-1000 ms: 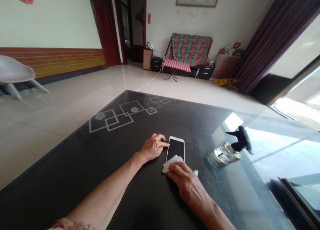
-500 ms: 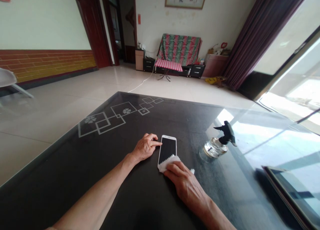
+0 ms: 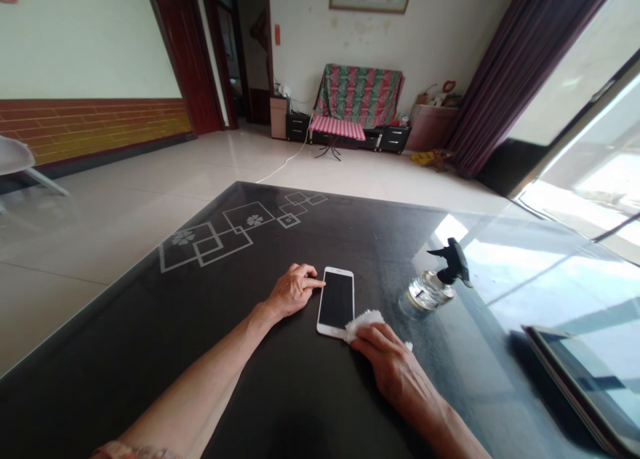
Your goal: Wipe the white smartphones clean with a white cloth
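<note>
A white-framed smartphone (image 3: 337,302) lies face up on the dark tabletop, its black screen showing. At its left edge, my left hand (image 3: 293,290) rests on the table, index finger stretched out with the fingertip touching the phone, the other fingers loosely bent. My right hand (image 3: 395,359) is closed on a crumpled white cloth (image 3: 364,322) by the phone's lower right corner. The hand covers part of the cloth. To the right stands a clear spray bottle (image 3: 429,290) with a black trigger head.
The glossy dark table (image 3: 280,392) has a pale square-and-flower pattern on its far left part. A flat framed object (image 3: 580,372) lies at the right edge. Beyond the table are a folding table with a striped top (image 3: 338,127) and a white chair (image 3: 17,156).
My right hand has slid the cloth rightward from the phone's lower end to its lower right corner, uncovering the bottom of the phone. The left hand has stayed in place.
</note>
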The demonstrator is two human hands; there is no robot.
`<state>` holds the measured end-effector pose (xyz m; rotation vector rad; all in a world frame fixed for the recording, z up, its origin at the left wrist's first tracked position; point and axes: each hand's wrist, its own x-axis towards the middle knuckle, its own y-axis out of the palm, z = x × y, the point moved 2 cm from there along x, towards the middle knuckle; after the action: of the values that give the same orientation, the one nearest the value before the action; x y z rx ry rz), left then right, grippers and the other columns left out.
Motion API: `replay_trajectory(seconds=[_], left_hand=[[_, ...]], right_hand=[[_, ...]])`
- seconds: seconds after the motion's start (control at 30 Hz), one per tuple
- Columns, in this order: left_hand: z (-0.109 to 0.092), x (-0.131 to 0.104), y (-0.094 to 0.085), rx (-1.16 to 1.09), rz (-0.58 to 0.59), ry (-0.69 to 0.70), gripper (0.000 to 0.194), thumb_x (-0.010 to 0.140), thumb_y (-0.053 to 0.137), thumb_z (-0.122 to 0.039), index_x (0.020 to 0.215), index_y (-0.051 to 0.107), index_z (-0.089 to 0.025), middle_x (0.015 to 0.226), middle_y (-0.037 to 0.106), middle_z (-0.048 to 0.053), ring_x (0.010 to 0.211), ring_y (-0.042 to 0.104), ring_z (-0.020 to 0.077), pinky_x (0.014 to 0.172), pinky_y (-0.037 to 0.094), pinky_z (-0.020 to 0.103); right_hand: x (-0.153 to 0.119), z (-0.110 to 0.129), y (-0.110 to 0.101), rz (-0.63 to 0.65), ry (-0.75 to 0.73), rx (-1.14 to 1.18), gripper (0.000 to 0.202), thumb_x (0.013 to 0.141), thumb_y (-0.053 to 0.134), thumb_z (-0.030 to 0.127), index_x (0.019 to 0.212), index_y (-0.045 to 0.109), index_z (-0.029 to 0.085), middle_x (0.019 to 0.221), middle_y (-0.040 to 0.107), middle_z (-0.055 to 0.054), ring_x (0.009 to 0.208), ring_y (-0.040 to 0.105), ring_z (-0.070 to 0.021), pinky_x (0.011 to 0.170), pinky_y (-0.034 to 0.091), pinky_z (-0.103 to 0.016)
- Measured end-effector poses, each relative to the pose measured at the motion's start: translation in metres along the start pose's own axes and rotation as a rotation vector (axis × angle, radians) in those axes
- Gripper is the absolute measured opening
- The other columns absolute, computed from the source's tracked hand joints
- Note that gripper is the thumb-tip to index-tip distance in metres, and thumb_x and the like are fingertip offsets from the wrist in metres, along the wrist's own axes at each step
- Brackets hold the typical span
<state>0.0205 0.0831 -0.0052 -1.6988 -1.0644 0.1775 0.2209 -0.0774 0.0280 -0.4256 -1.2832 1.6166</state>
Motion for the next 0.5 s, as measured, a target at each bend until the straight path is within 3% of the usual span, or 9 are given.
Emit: replay_trajectory(seconds=[0.2, 0.33, 0.5], left_hand=[[0.000, 0.000, 0.000, -0.004, 0.009, -0.006, 0.038, 0.084, 0.052, -0.008, 0.101, 0.073, -0.035, 0.107, 0.062, 0.000, 0.093, 0.052, 0.0171, 0.080, 0.048, 0.029], [0.002, 0.000, 0.001, -0.007, 0.014, -0.009, 0.037, 0.084, 0.053, -0.009, 0.101, 0.073, -0.035, 0.107, 0.062, 0.000, 0.094, 0.052, 0.0171, 0.081, 0.048, 0.028], [0.002, 0.000, 0.001, -0.011, 0.024, -0.006, 0.039, 0.083, 0.053, -0.007, 0.102, 0.072, -0.036, 0.108, 0.062, -0.001, 0.094, 0.052, 0.0170, 0.083, 0.048, 0.028]], right_hand=[[-0.004, -0.013, -0.015, -0.351, 0.211, 0.011, 0.033, 0.093, 0.036, 0.013, 0.108, 0.064, 0.022, 0.107, 0.058, -0.008, 0.097, 0.058, -0.0182, 0.082, 0.049, -0.030], [0.004, -0.008, -0.005, -0.335, 0.290, 0.067, 0.029, 0.093, 0.039, 0.016, 0.102, 0.066, 0.022, 0.102, 0.060, -0.007, 0.090, 0.060, -0.0171, 0.076, 0.049, -0.026], [0.005, 0.007, 0.014, -0.265, 0.334, 0.089, 0.027, 0.092, 0.041, 0.015, 0.101, 0.066, 0.020, 0.101, 0.061, -0.008, 0.090, 0.061, -0.0183, 0.080, 0.050, -0.028]])
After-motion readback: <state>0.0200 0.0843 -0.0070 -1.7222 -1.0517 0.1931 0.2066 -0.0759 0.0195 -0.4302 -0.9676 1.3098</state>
